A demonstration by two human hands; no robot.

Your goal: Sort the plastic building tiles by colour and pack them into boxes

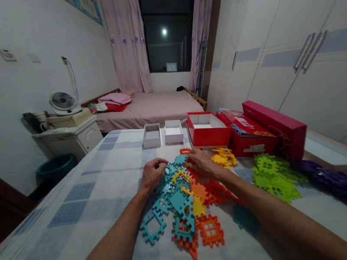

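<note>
A mixed heap of flat plastic interlocking building pieces lies on the bed: teal pieces (178,201), orange pieces (211,230) and a few yellow ones (198,207). My left hand (153,175) is at the heap's far left edge, fingers curled in beside the teal pieces. Across from it, my right hand (201,161) bends its fingers down onto the orange pieces at the far side. Whatever either hand pinches is hidden by the fingers. One teal piece (245,217) lies partly beneath my right forearm.
Yellow pieces (224,157), green pieces (273,178) and dark purple pieces (333,183) form separate piles to the right. Behind stand two small white boxes (153,144) (174,138), an open red box (210,136), a printed red box (253,146) and a long crimson box (276,127).
</note>
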